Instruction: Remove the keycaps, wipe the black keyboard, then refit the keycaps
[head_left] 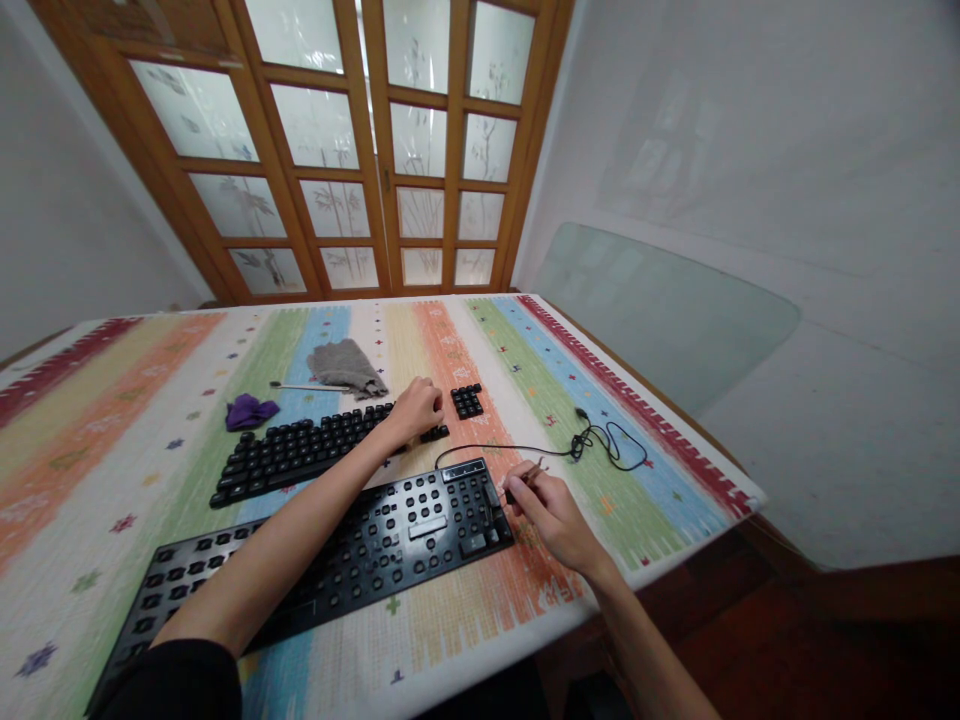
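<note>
A black keyboard base (375, 572) lies slanted across the near side of the table, most of its key sockets bare, a few keys at its right end. Behind it, loose black keycaps (289, 455) are laid out in keyboard order. My left hand (417, 410) reaches over the base to the right end of these rows; its fingers are curled and their tips hidden. Just right of it sits a small block of keycaps (467, 401). My right hand (553, 512) is by the base's right end, fingers pinched on a small dark piece I cannot clearly make out.
A grey cloth (349, 366) lies behind the keycaps, with a thin brush (307, 387) partly on it. Left of these is a crumpled purple cloth (251, 411). The keyboard's black cable (517, 449) runs right to a loose coil. The table's right edge is near my right arm.
</note>
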